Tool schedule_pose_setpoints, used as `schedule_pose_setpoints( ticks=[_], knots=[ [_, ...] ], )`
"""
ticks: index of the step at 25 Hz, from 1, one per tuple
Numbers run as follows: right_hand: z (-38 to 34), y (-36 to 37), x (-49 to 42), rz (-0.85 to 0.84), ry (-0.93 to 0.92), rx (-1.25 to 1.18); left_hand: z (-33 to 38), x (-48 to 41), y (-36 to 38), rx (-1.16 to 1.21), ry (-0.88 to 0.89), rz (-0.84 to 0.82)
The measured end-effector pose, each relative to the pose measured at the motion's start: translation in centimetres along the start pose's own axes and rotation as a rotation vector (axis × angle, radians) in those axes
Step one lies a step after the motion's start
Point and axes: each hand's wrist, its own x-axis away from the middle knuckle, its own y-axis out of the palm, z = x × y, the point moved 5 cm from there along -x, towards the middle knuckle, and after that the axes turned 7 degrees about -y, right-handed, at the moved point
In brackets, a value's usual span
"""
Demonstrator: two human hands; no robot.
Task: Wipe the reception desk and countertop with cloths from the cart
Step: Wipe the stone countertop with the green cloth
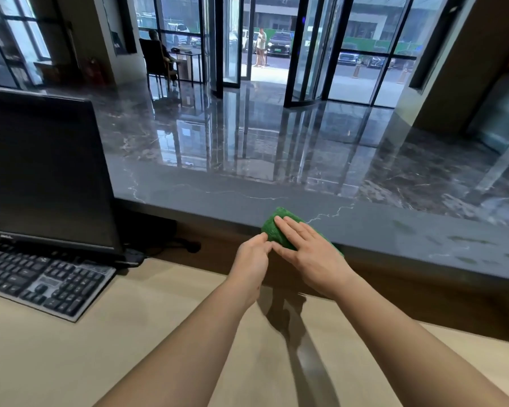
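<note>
Nubbly green cloth [278, 230], matt grey veined stone countertop [365, 227], smooth pale wood-look near surface [130, 333], glossy marble floor [247, 136], black plastic keyboard [41, 280], dark matt monitor [41, 171]

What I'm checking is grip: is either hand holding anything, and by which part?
The right hand presses flat on the green cloth; fingers of the left hand meet its left edge; whether they pinch cannot be told.

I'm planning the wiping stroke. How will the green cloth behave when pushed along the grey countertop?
Probably soft and floppy: the green cloth is folded under the right hand, so it may crumple rather than slide flat. Its nubby surface likely drags a little on the smooth countertop. It looks light and should not roll.
</note>
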Motion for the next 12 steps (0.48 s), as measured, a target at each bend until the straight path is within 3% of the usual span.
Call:
schedule_pose_setpoints(
  ticks=[7,12],
  knots=[
    [6.0,-1.4,12.7,-0.114,0.153,0.105,-3.0,2.8,13.6,-0.079,-0.084,-0.173],
    [6.6,-1.3,14.3,-0.164,0.263,0.042,-3.3,3.9,16.1,-0.058,-0.083,-0.160]
  ],
)
